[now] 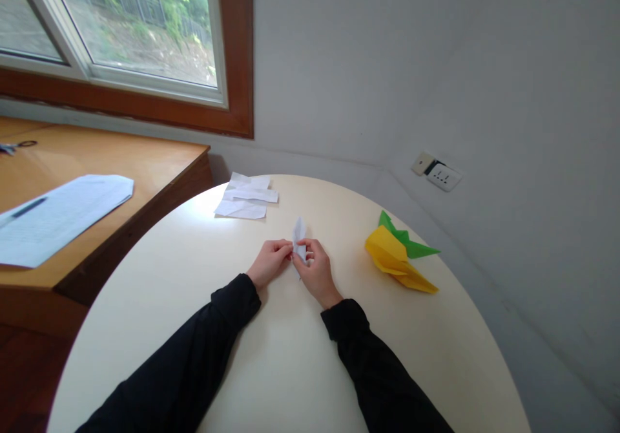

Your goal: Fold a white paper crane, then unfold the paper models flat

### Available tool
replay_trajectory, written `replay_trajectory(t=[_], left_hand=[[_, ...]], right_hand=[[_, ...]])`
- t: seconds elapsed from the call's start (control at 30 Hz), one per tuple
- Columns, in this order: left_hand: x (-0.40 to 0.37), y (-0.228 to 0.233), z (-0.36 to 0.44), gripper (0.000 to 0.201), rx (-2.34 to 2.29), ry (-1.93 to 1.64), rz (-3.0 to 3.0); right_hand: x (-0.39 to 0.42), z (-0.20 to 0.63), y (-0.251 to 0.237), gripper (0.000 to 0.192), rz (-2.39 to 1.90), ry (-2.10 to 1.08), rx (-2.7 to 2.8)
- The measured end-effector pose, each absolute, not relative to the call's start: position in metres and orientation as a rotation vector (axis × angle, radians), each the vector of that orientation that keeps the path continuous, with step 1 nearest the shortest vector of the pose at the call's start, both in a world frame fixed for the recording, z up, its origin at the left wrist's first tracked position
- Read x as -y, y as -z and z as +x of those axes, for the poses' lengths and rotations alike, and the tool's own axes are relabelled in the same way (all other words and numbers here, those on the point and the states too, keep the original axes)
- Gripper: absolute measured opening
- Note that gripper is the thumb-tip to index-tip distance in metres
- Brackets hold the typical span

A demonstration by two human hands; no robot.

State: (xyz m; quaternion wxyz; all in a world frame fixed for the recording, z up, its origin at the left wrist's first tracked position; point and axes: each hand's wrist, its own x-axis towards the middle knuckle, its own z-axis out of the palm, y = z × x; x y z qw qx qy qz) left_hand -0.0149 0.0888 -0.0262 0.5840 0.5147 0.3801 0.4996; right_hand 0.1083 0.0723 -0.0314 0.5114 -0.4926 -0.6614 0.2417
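Observation:
A small folded piece of white paper [299, 229] stands up between my two hands above the round table. My left hand [271, 262] pinches its left edge with thumb and forefinger. From the right, my right hand [317, 273] grips the same paper, thumb in front and fingers curled at its far side. The lower part of the paper is partly covered by my fingers. Its tip points away from me, narrowing to a point.
Several loose white paper pieces [248, 196] lie at the table's [290, 368] far edge. Yellow [394, 252] and green folded paper shapes [411, 245] sit to the right. A wooden desk [159, 152] at left bears a paper sheet [72, 220], a pen [29, 207] and scissors [19, 145].

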Motion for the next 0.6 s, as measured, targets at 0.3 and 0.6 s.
replay_trajectory(t=[0.3,0.6], left_hand=[[-0.0919,0.0346,-0.0167,0.027,-0.878,-1.161,1.206],[-0.0896,0.0301,-0.0159,0.034,-0.881,-1.106,1.195]], right_hand=[[-0.0716,0.1083,0.0319,0.02,-1.164,-0.596,1.6],[-0.0708,0.1068,0.0323,0.021,-1.182,-0.562,1.615]])
